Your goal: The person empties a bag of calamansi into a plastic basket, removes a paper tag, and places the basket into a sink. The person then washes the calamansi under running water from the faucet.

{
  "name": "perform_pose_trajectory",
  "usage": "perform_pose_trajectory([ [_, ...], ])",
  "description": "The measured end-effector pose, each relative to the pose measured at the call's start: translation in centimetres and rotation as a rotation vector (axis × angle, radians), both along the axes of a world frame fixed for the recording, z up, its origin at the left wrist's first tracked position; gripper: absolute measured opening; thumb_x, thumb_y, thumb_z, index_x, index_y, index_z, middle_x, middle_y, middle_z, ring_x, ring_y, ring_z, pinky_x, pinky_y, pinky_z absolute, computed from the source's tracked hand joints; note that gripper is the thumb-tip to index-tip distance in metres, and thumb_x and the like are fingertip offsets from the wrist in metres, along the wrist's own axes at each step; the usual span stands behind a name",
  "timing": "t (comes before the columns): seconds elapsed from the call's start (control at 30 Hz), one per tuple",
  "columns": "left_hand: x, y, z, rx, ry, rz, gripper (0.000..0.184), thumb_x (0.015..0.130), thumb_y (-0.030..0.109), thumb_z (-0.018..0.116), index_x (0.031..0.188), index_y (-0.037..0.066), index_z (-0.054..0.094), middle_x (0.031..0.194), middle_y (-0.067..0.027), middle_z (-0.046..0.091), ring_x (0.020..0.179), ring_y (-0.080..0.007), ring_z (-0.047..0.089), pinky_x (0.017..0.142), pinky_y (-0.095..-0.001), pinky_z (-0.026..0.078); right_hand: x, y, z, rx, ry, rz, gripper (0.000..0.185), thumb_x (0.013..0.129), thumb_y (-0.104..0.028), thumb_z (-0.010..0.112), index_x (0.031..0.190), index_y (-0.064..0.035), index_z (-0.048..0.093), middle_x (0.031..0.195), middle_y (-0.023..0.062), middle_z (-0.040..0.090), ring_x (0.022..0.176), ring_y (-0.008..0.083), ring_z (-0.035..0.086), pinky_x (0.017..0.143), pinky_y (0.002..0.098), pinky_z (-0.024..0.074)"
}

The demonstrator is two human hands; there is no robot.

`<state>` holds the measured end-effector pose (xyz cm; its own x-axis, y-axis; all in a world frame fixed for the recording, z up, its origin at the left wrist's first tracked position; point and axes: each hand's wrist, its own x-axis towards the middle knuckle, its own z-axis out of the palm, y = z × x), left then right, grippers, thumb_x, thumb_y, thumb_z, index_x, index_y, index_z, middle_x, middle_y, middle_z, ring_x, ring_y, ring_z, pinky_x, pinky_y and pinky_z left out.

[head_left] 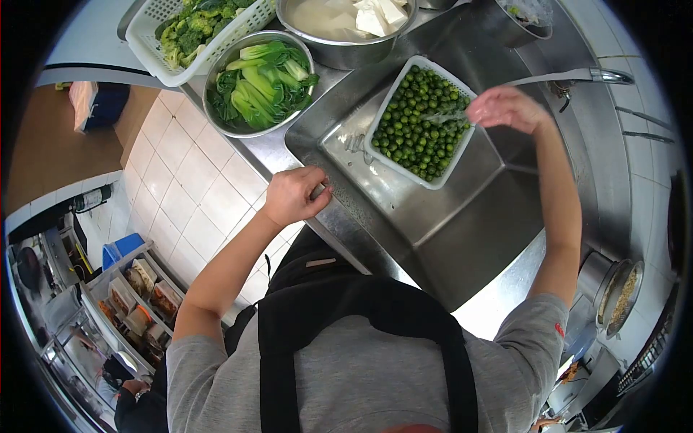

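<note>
A white plastic basket (382, 154) of small round green fruits (422, 119), which look like little limes, stands in the metal sink (462, 224). Beside the basket's right rim, my right hand (505, 108) is raised under the end of the faucet (570, 75). Its fingers are slightly blurred, loosely stretched, and no object shows in them. Water splashes from by the fingertips onto the fruits. My left hand (297, 195) is curled closed at the sink's front left edge; what lies inside the fingers, if anything, is hidden.
Left of the sink stand a metal bowl of leafy greens (260, 86) and a white basket of broccoli (195, 32). Behind is a metal pot (346, 54) with white blocks in cloudy liquid. A metal container (516, 29) stands at the back right.
</note>
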<state>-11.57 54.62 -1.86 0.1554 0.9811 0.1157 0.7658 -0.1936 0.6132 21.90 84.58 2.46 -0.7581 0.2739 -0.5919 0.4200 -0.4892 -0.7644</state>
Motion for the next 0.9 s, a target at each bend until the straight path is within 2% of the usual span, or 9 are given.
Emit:
perform_pose_trajectory([
  [0.2, -0.1, 0.0, -0.1, 0.007, 0.013, -0.005, 0.011, 0.067, 0.015, 0.064, 0.069, 0.008, 0.055, 0.056, -0.0052, 0.049, 0.046, -0.0205, 0.051, 0.042, -0.0316, 0.039, 0.6, -2.5, -9.4, -0.168, -0.123, -0.039, 0.032, 0.085, -0.017, 0.052, 0.107, 0.0059, 0.053, 0.106, 0.0181, 0.059, 0.096, 0.0254, 0.059, 0.083, 0.0335, 0.0488],
  [0.33, 0.0, 0.0, -0.2, 0.006, -0.007, -0.009, 0.011, 0.067, 0.014, 0.064, 0.069, 0.008, 0.056, 0.056, -0.0054, 0.049, 0.046, -0.0203, 0.05, 0.042, -0.0312, 0.039, 0.6, -1.3, -12.1, -0.085, -0.107, -0.39, 0.026, 0.087, -0.01, 0.044, 0.105, 0.0066, 0.051, 0.1, 0.0188, 0.06, 0.092, 0.0265, 0.06, 0.084, 0.0345, 0.0491],
  [0.4, 0.1, 0.1, -0.1, 0.002, -0.007, -0.01, 0.011, 0.067, 0.014, 0.064, 0.068, 0.008, 0.056, 0.056, -0.0054, 0.049, 0.046, -0.0202, 0.05, 0.042, -0.0311, 0.039, 0.7, 0.5, -12.7, -0.16, 0.061, -0.74, 0.022, 0.088, -0.008, 0.04, 0.098, 0.0072, 0.052, 0.098, 0.0198, 0.06, 0.092, 0.0267, 0.06, 0.083, 0.0341, 0.0496],
  [0.47, 0.0, 0.1, 0.0, 0.001, -0.004, -0.004, 0.011, 0.067, 0.014, 0.064, 0.068, 0.008, 0.056, 0.056, -0.0054, 0.049, 0.046, -0.0202, 0.05, 0.042, -0.031, 0.039, 1.5, 2.9, -13.1, -0.116, 0.125, -0.766, 0.022, 0.089, -0.011, 0.039, 0.093, 0.0072, 0.051, 0.096, 0.021, 0.06, 0.094, 0.0266, 0.059, 0.083, 0.0343, 0.05],
  [0.53, 0.0, 0.0, -0.1, -0.005, -0.001, -0.003, 0.011, 0.067, 0.014, 0.065, 0.068, 0.008, 0.056, 0.056, -0.0052, 0.049, 0.046, -0.0197, 0.05, 0.042, -0.0307, 0.039, 3.0, 5.7, -14.3, -0.482, 0.743, -0.547, 0.021, 0.089, -0.01, 0.04, 0.091, 0.0083, 0.049, 0.098, 0.0227, 0.058, 0.097, 0.0291, 0.057, 0.083, 0.0359, 0.0504],
  [0.67, 0.0, -0.1, -0.2, -0.006, -0.018, 0.003, 0.011, 0.067, 0.014, 0.065, 0.069, 0.008, 0.056, 0.057, -0.005, 0.05, 0.046, -0.0196, 0.05, 0.042, -0.031, 0.039, 3.0, 5.7, -8.4, -0.514, 0.863, -0.628, 0.022, 0.089, -0.01, 0.04, 0.093, 0.0098, 0.048, 0.101, 0.0249, 0.056, 0.101, 0.0336, 0.054, 0.085, 0.038, 0.0497],
  [0.73, -0.1, -0.1, -0.2, 0.0, 0.002, 0.001, 0.011, 0.067, 0.015, 0.065, 0.069, 0.008, 0.056, 0.057, -0.0049, 0.05, 0.046, -0.0196, 0.051, 0.042, -0.0313, 0.039, 1.7, 4.0, -4.1, -0.392, 0.843, -0.846, 0.026, 0.09, -0.009, 0.038, 0.101, 0.0123, 0.047, 0.105, 0.0273, 0.053, 0.104, 0.0381, 0.051, 0.088, 0.0394, 0.0482],
  [0.83, 0.0, -0.1, -0.3, -0.003, -0.002, 0.002, 0.011, 0.067, 0.015, 0.065, 0.069, 0.008, 0.056, 0.057, -0.005, 0.05, 0.047, -0.0199, 0.051, 0.043, -0.0315, 0.04, -0.1, 0.9, 1.1, -0.222, 0.723, -0.956, 0.033, 0.09, -0.013, 0.039, 0.11, 0.0123, 0.044, 0.11, 0.027, 0.052, 0.106, 0.036, 0.051, 0.091, 0.04, 0.0452],
  [0.9, 0.0, 0.0, -0.1, -0.002, -0.002, 0.0, 0.011, 0.067, 0.015, 0.065, 0.069, 0.008, 0.056, 0.057, -0.005, 0.05, 0.047, -0.0199, 0.051, 0.043, -0.0314, 0.04, 0.1, -0.7, 0.8, -0.121, 0.615, -0.789, 0.035, 0.089, -0.014, 0.04, 0.113, 0.0119, 0.043, 0.113, 0.0259, 0.051, 0.106, 0.034, 0.051, 0.092, 0.0395, 0.0444],
])
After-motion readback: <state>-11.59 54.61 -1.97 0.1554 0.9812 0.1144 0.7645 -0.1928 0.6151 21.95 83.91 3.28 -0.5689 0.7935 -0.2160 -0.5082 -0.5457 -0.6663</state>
